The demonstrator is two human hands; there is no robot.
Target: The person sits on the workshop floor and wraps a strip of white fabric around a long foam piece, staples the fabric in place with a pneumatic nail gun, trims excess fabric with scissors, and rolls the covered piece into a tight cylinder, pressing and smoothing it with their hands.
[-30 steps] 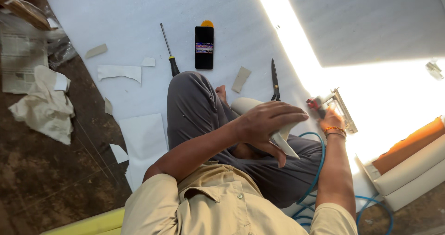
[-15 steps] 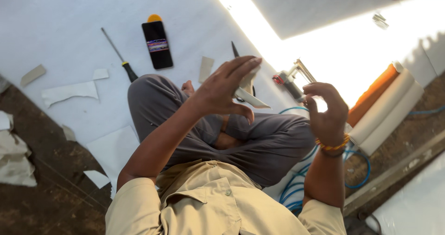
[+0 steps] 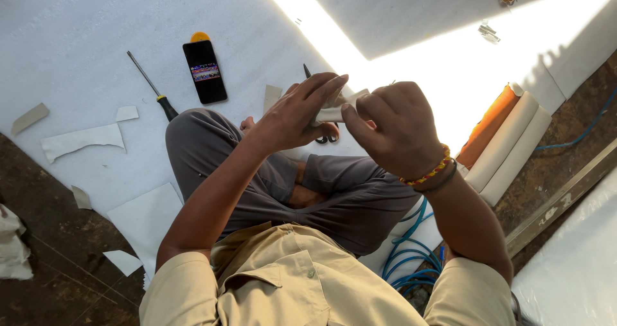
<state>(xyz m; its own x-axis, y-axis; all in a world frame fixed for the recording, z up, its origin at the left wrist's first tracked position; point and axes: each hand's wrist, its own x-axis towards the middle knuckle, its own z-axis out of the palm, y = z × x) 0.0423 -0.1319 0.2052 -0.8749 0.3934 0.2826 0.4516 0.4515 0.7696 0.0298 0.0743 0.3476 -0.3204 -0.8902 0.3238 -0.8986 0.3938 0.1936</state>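
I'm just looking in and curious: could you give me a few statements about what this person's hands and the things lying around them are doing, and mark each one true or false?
1. Both hands, the left hand and the right hand, hold a pale strip of material between them. True.
2. The phone lies on the white sheet with its screen lit. True.
3. The screwdriver is in the left hand. False: it lies on the sheet, left of the phone.
4. The right wrist is bare. False: it wears a red and yellow bracelet.
5. A blue hose lies coiled by the person's right side. True.
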